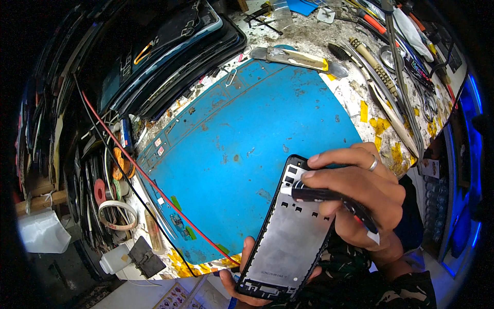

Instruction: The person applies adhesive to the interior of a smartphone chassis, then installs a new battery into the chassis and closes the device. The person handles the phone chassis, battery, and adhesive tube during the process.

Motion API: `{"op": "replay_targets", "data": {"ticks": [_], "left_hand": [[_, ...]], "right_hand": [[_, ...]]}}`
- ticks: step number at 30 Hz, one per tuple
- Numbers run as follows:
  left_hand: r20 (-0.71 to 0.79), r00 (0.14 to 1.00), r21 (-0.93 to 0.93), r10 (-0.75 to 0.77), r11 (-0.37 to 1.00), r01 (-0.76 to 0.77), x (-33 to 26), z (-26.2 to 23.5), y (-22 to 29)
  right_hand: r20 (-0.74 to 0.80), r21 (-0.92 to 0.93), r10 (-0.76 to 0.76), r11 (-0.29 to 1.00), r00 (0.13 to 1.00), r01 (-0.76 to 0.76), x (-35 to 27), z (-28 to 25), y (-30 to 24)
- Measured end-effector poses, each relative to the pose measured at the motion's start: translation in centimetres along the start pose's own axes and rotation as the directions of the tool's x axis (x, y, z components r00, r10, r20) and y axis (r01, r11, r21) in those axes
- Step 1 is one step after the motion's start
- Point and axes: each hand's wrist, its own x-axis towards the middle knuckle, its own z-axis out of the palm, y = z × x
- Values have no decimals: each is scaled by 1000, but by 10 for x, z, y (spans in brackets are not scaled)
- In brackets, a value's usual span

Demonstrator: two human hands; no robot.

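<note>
Tilted above the front edge of the blue mat is a phone frame [290,237], black-rimmed with a grey metal inner plate and small cutouts. My left hand [242,283] grips its lower end, thumb along the left edge and fingertips showing at the right edge. My right hand [368,193], with a ring on one finger, is closed around a slim black squeeze tube [314,194]. The tube's white tip lies over the frame's upper left edge; whether it touches I cannot tell. Two right fingers reach over the frame's top corner.
The worn blue mat [242,134] covers the bench middle. Stacked phone screens [175,62] stand at the back left. A flat blade tool [298,59] lies across the mat's far edge, with tweezers [391,116] and cables at right. Red and black wires [154,185] cross the left; tape rolls [117,215] sit beyond.
</note>
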Motion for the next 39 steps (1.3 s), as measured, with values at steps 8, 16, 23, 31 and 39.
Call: {"op": "replay_targets", "data": {"ticks": [8, 16, 23, 31, 39], "left_hand": [[83, 985, -322, 152, 939, -118, 0, 10, -13], [-89, 986, 498, 139, 864, -77, -5, 4, 2], [-99, 979, 588, 177, 804, -86, -10, -5, 2], [43, 993, 58, -111, 992, 109, -9, -20, 15], [-195, 981, 442, -20, 891, 106, -20, -7, 17]], "right_hand": [[10, -11, 15, 1000, 1000, -15, 1, -2, -1], [15, -6, 14, 1000, 1000, -13, 0, -3, -1], [-18, -27, 72, 997, 997, -73, 1, -3, -3], [126, -9, 157, 988, 980, -157, 9, -22, -7], [104, -52, 42, 998, 994, -36, 4, -8, -3]]}}
